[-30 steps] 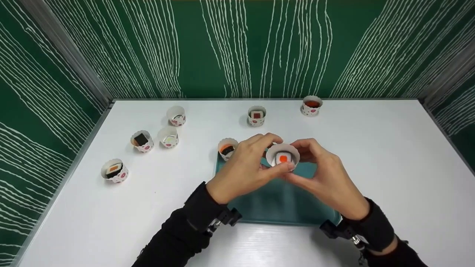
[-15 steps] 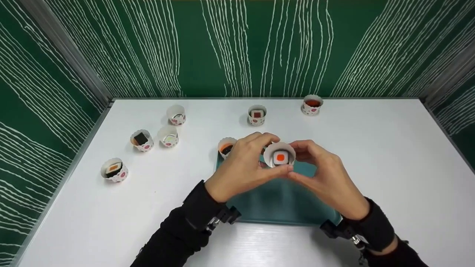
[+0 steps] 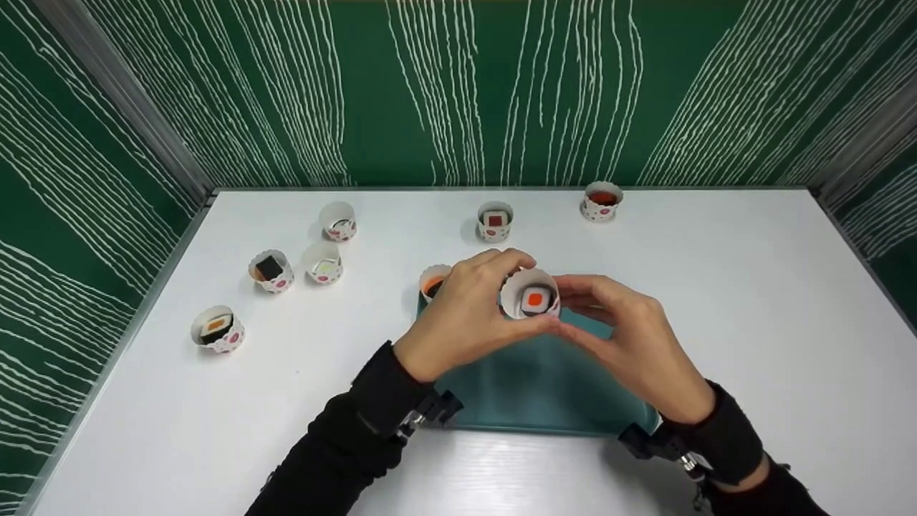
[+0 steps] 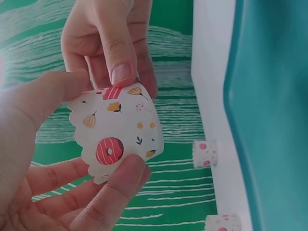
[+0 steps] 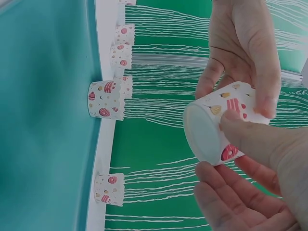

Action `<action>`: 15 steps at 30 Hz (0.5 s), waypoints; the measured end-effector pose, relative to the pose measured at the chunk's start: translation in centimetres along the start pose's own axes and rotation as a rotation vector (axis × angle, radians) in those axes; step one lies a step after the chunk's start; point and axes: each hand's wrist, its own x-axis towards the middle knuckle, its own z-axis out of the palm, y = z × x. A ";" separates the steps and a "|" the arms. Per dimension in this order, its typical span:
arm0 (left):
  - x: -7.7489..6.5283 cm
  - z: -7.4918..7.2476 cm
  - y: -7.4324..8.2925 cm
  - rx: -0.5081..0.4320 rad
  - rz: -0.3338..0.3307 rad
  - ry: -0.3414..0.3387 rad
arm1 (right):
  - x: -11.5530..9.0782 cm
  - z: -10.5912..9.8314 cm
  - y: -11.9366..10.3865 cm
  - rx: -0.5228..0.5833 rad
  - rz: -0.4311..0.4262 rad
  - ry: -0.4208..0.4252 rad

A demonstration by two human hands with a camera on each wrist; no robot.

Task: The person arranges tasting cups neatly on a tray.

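Both hands hold one paper baking cup (image 3: 513, 288) up over the front tray, its mouth tipped toward the head camera. Inside it shows a white sushi-like piece (image 3: 535, 299) with an orange centre. My left hand (image 3: 469, 308) grips the cup from the left, thumb and fingers around its side. From the right, my right hand (image 3: 630, 333) has its thumb on the printed wall (image 5: 245, 103) and fingertips by the base (image 5: 202, 134). Donut and flower prints cover the outer wall (image 4: 115, 120) in the left wrist view.
The teal tray (image 3: 551, 401) lies beneath the hands. A cup with an orange-and-black piece (image 3: 433, 281) stands at its back left corner, partly behind the left hand. Several more cups stand at the left, including one with a black-topped piece (image 3: 269, 268); two others (image 3: 494, 231) (image 3: 602, 210) stand at the back.
The held cup has shifted left and slightly up, and it has turned between the fingers. The right hand's fingers have straightened somewhat. The other cups stay in place.
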 end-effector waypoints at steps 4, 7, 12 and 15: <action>0.3 -0.1 -0.2 -0.003 -0.004 -0.032 | 0.1 0.0 0.1 -0.009 -0.009 0.002; 0.5 -0.2 -0.4 -0.009 0.002 -0.056 | 0.1 0.0 0.1 -0.014 -0.008 0.002; 0.8 -0.2 -0.5 -0.005 0.024 -0.081 | 0.2 0.1 0.3 -0.003 -0.009 0.008; 0.9 -0.3 -0.6 -0.005 0.043 -0.089 | 0.3 0.1 0.5 0.010 -0.010 0.010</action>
